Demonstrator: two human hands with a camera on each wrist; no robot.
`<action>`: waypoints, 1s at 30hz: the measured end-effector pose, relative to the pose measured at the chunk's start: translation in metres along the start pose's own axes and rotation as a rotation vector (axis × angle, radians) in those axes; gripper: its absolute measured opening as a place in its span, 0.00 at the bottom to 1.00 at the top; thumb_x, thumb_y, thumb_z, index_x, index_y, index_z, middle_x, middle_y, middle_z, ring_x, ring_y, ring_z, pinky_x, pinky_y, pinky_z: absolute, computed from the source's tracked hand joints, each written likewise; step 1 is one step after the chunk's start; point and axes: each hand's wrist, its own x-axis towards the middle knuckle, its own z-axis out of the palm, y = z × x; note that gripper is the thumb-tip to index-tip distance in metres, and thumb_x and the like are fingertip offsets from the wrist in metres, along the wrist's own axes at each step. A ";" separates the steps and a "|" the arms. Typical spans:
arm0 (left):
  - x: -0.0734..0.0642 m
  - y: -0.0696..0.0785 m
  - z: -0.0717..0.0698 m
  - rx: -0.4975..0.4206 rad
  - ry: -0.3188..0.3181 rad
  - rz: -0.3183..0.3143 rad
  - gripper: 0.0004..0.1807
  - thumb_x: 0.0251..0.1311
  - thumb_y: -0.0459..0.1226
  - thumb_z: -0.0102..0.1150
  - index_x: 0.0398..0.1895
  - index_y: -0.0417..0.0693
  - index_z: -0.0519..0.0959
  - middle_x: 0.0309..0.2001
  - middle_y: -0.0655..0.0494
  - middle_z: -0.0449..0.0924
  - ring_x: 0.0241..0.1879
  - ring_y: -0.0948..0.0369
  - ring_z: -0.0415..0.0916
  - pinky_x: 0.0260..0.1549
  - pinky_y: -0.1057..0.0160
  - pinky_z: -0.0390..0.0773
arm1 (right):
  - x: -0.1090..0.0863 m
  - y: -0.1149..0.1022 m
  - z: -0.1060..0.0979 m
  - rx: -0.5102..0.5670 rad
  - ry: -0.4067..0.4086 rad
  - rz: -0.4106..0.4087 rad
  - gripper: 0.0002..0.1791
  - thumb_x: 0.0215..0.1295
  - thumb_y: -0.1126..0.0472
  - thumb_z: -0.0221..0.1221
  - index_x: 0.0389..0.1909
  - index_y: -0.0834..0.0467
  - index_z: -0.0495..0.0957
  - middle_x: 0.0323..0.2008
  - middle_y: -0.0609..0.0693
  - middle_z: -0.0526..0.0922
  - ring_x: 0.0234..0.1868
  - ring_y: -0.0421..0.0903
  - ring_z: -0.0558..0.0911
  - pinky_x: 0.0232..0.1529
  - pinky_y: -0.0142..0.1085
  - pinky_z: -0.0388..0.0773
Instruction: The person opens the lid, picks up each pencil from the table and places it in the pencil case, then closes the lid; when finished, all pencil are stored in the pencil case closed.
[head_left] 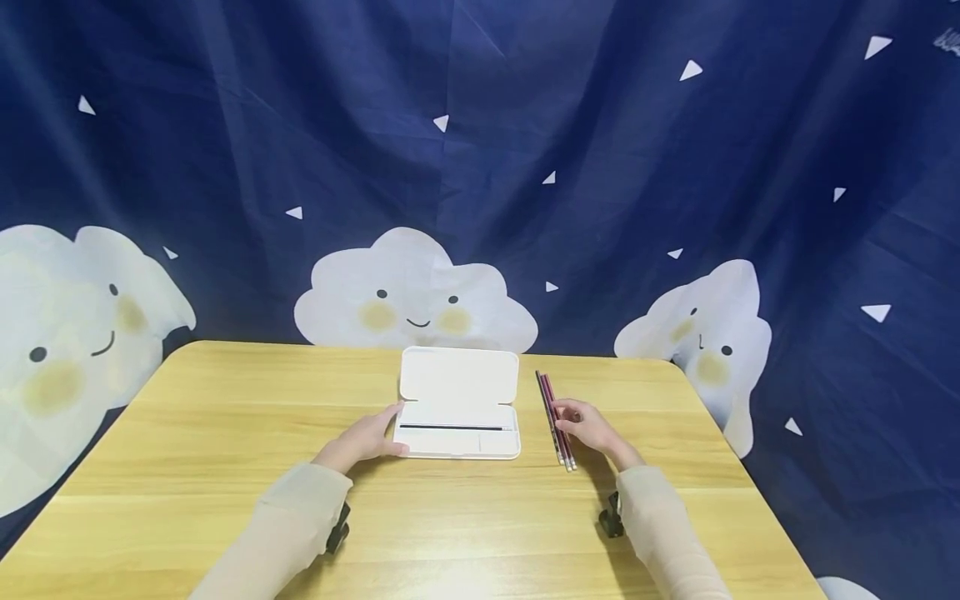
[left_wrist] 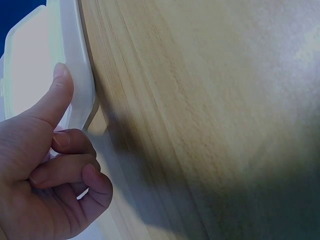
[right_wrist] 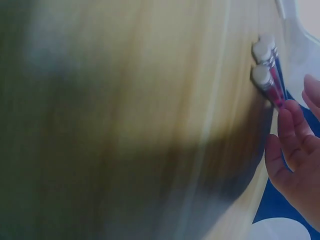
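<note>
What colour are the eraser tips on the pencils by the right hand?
The eraser tips are white, best seen in the right wrist view.

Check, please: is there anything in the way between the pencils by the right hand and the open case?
Nothing visible does: only a strip of table lies between the pencils and the white case. Its lid is open at the far side; the left hand holds the case's left end.

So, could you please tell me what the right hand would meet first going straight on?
The right hand would probably meet the pencils first, though it may be touching them now.
</note>
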 end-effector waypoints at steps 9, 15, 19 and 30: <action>-0.001 0.002 -0.001 0.020 -0.009 -0.006 0.47 0.47 0.45 0.67 0.66 0.34 0.55 0.59 0.29 0.63 0.58 0.37 0.62 0.57 0.43 0.63 | -0.003 0.007 -0.003 -0.022 -0.039 0.043 0.28 0.54 0.75 0.57 0.58 0.74 0.63 0.35 0.62 0.76 0.34 0.47 0.75 0.32 0.32 0.74; -0.001 0.001 0.000 0.018 -0.009 -0.004 0.47 0.47 0.45 0.67 0.66 0.34 0.55 0.60 0.30 0.63 0.58 0.37 0.61 0.57 0.43 0.62 | -0.002 0.009 -0.001 -0.046 -0.021 0.075 0.29 0.52 0.74 0.57 0.57 0.75 0.62 0.36 0.62 0.75 0.34 0.48 0.75 0.36 0.34 0.75; -0.001 0.001 0.000 0.013 -0.008 -0.008 0.47 0.47 0.45 0.67 0.66 0.35 0.55 0.59 0.29 0.63 0.58 0.37 0.62 0.57 0.43 0.63 | -0.001 0.010 -0.001 -0.051 0.004 0.093 0.29 0.51 0.76 0.56 0.57 0.76 0.62 0.34 0.61 0.73 0.35 0.50 0.75 0.39 0.38 0.76; -0.001 0.000 0.000 0.022 -0.006 0.009 0.47 0.47 0.45 0.67 0.67 0.35 0.55 0.59 0.28 0.63 0.57 0.37 0.62 0.57 0.43 0.63 | 0.000 0.007 0.000 -0.152 0.051 0.171 0.27 0.53 0.69 0.60 0.54 0.76 0.65 0.31 0.59 0.77 0.33 0.50 0.77 0.38 0.41 0.77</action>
